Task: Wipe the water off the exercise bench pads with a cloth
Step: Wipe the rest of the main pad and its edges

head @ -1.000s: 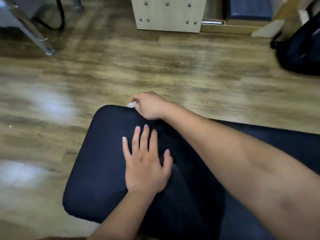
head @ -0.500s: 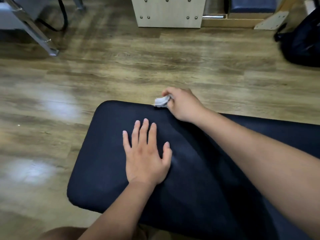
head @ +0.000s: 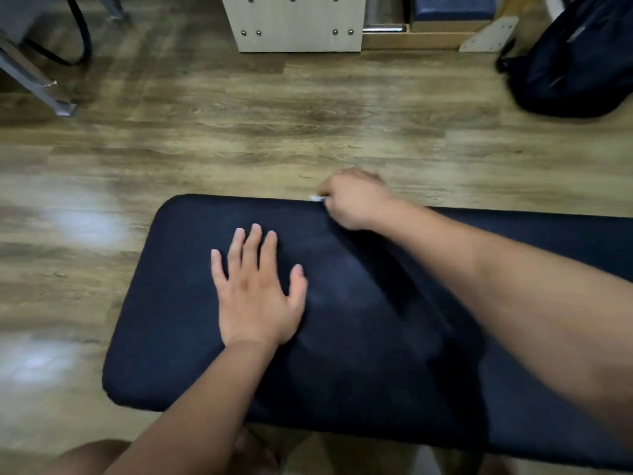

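Left hand point(head: 258, 296): flat, fingers spread, on bench pad point(head: 178, 303);
Right hand point(head: 356, 200): fist round mostly hidden cloth point(head: 317, 198), pad's far edge;
Around: backpack point(head: 575, 63); wooden cabinet point(head: 294, 25) beyond

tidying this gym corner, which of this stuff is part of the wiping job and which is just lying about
Part of the job:
bench pad
cloth, mostly hidden in the right hand at the pad's far edge
left hand, flat on the pad

Just lying about:
dark backpack
studded wooden box
metal leg
black cable
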Demonstrator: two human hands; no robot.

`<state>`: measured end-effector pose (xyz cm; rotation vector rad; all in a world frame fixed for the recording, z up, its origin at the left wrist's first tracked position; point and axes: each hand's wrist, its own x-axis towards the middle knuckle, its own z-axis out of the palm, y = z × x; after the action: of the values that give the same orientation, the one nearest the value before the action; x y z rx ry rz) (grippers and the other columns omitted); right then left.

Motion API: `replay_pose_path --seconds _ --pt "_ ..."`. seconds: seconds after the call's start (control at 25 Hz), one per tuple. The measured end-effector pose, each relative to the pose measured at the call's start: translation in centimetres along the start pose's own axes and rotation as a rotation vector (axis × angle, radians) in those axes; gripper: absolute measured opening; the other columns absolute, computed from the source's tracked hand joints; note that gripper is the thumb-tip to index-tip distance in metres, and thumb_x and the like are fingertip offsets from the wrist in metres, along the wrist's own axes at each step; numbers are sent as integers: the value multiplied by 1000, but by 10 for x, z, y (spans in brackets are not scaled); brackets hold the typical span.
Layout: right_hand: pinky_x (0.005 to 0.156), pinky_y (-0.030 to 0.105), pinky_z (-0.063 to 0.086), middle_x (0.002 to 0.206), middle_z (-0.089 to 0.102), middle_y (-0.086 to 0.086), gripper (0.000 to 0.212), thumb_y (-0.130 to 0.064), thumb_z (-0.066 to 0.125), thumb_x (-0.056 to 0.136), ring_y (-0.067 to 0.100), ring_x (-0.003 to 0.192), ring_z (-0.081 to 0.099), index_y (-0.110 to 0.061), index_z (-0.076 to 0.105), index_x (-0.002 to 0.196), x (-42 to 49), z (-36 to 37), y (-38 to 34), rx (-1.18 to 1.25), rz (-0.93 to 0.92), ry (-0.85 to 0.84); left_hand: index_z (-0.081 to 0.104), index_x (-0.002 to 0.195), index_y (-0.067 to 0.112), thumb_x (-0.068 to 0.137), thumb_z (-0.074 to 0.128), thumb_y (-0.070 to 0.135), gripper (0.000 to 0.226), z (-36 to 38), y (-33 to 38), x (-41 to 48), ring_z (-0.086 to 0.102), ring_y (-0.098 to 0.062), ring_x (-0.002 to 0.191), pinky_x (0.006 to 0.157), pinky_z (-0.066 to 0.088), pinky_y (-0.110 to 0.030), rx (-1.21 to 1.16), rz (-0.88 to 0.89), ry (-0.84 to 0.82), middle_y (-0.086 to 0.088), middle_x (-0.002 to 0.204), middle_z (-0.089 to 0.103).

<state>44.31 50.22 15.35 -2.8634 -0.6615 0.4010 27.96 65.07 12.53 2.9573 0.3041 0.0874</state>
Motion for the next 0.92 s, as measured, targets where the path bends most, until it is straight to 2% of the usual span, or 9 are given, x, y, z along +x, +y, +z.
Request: replay_pose_path --seconds 0.08,0.16,0.32,0.36,0.44,0.52,0.64,0.76,0.92 --pt "75 32 42 107 64 13 24 -18 44 85 35 104 58 -22 65 97 -60 -14 78 -60 104 -17 38 148 15 92 29 54 69 -2 1 -1 13 -22 151 122 6 -53 17 3 -30 -6 160 29" --pt "82 37 48 108 62 17 31 -17 42 85 37 103 57 -24 65 105 -124 -33 142 -75 237 -3 34 150 14 96 28 51 66 -5 0 0 11 -23 151 121 6 -55 59 -7 -84 -7 162 25" --pt "88 39 51 111 59 20 35 -11 49 82 39 105 57 -19 66 112 -165 -44 179 -90 461 43 41 145 9 97 37 32 53 -26 23 -2 28 -31 145 114 16 -65 195 54 -81 -11 155 37" --pt "88 38 51 110 59 19 33 -10 50 81 38 104 57 -17 66 110 -154 -39 164 -45 471 52 47 139 8 93 42 24 49 -30 44 -6 38 -32 140 112 21 -65 143 116 -21 -12 148 47" --pt "90 34 48 113 57 16 29 -13 49 85 35 107 54 -17 65 109 -125 -22 115 42 310 49 58 125 8 81 46 23 48 -35 103 -29 52 -31 129 108 33 -61 -17 304 60 -11 132 60" --pt "93 36 45 116 54 14 28 -19 47 91 34 112 48 -18 63 113 -111 -13 90 79 171 48 61 122 11 81 43 31 49 -21 164 -73 53 -29 128 108 36 -57 -80 513 -14 -9 131 61" --pt "86 36 45 115 60 14 35 -41 40 93 34 108 55 -23 61 114 -130 -21 153 49 276 57 61 129 14 89 42 35 49 7 191 -116 43 -27 138 113 31 -56 -82 628 -129 -8 143 54" --pt "82 37 48 103 65 18 55 -59 31 83 35 98 61 -20 64 103 -178 -33 242 40 431 90 63 127 13 88 45 33 47 22 183 -115 43 -27 139 115 27 -55 -138 579 -81 -8 142 55" --pt "87 40 50 105 61 21 26 -26 48 90 39 107 54 -12 65 104 -234 -46 344 -76 730 59 63 127 12 89 43 33 48 22 186 -117 43 -28 139 116 26 -54 -126 610 -40 -8 142 55"
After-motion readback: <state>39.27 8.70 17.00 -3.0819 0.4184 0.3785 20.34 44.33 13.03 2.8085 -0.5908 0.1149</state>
